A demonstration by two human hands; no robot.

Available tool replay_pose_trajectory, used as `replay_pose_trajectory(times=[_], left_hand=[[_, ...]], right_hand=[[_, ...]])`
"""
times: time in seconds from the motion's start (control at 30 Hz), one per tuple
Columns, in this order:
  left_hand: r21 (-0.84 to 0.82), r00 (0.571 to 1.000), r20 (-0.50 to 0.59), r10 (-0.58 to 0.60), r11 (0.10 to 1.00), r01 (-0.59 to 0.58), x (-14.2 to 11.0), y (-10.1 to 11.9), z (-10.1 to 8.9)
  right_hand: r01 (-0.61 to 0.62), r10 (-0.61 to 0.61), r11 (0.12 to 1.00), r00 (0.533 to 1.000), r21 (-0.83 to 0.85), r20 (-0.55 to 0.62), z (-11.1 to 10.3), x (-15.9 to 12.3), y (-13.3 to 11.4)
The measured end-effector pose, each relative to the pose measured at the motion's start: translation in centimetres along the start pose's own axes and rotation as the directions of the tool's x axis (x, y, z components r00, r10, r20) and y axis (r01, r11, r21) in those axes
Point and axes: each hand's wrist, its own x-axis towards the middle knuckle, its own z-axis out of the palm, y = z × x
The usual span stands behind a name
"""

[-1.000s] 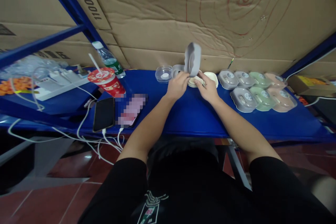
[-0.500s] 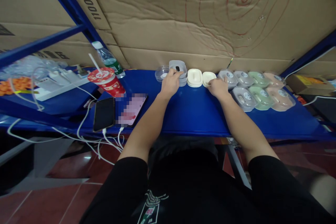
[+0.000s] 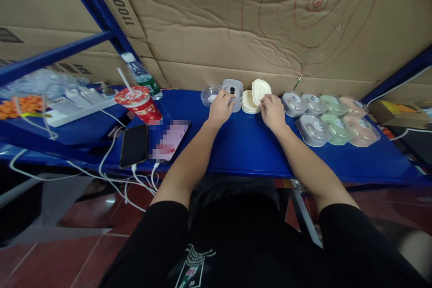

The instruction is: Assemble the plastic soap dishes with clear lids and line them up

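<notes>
My right hand (image 3: 272, 111) pinches the near edge of a cream square lid-like piece (image 3: 261, 92), which is raised and tilted with its hollow face towards me. Beneath and left of it, a cream square box (image 3: 249, 102) rests on the blue table. My left hand (image 3: 222, 107) is closed at the left edge of a grey plastic box (image 3: 237, 95); the fingertips lie partly hidden against it. A small black patch shows on the grey box. Just left of that hand sits a round-cornered clear plastic cover (image 3: 211, 95).
Packed grey, green and pink boxes (image 3: 338, 128) with clear covers stand in two rows at right. A red cup (image 3: 143, 104) with a straw, a water bottle (image 3: 143, 76), two phones (image 3: 134, 145) and white cables are at left. Cardboard (image 3: 202, 22) walls the back.
My right hand has lifted the cream piece off the table and brought it left, tilting it over the cream box. My left hand stays at the grey box. The view has shifted slightly.
</notes>
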Motion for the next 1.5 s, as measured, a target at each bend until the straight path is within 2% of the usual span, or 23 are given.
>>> replay_pose_trajectory(times=[0.27, 0.4, 0.63, 0.97, 1.03, 1.13, 1.23, 1.33, 1.43, 1.5], left_hand=[[-0.003, 1.0, 0.022, -0.016, 1.0, 0.016, 0.0, 0.5, -0.3], [-0.019, 1.0, 0.009, -0.004, 1.0, 0.004, 0.0, 0.3, -0.2], [-0.034, 0.999, -0.029, 0.015, 0.999, -0.016, 0.0, -0.2, 0.2], [0.012, 1.0, -0.006, 0.007, 1.0, -0.007, -0.2, 0.1, 0.0], [0.018, 1.0, 0.005, -0.007, 1.0, 0.007, -0.2, 0.2, -0.1], [0.021, 1.0, 0.015, -0.026, 0.999, 0.025, -0.3, 0.4, -0.2], [0.019, 1.0, 0.001, -0.025, 1.0, 0.025, -0.3, 0.4, -0.1], [0.012, 1.0, -0.017, -0.024, 1.0, 0.024, -0.2, 0.3, 0.1], [0.0, 0.999, -0.031, -0.028, 1.0, 0.028, -0.2, 0.2, 0.1], [-0.012, 0.999, -0.043, -0.029, 1.0, 0.028, -0.3, 0.2, 0.1]], right_hand=[[0.042, -0.047, 0.998, 0.994, 0.054, 0.103, 1.9, 0.5, -1.1], [0.091, -0.101, 0.991, 0.989, 0.103, 0.106, 2.3, 0.4, -0.9], [0.097, -0.123, 0.979, 0.982, 0.179, 0.146, 3.0, 0.7, -0.2], [0.13, -0.153, 0.975, 0.981, 0.181, 0.122, 3.3, 0.9, 0.3], [0.094, -0.106, 0.985, 0.991, 0.142, 0.085, 2.8, 1.0, 0.5], [-0.032, 0.032, 0.997, 0.999, 0.064, 0.002, 1.7, 1.1, 1.6], [-0.203, 0.202, 0.979, 0.978, -0.023, -0.051, 0.7, 1.1, 3.5], [-0.336, 0.331, 0.935, 0.942, -0.119, -0.055, 0.3, 1.1, 5.2], [-0.373, 0.382, 0.91, 0.924, -0.184, 0.016, 0.3, 1.1, 5.9], [-0.345, 0.359, 0.915, 0.933, -0.21, 0.035, 0.3, 1.1, 5.7]])
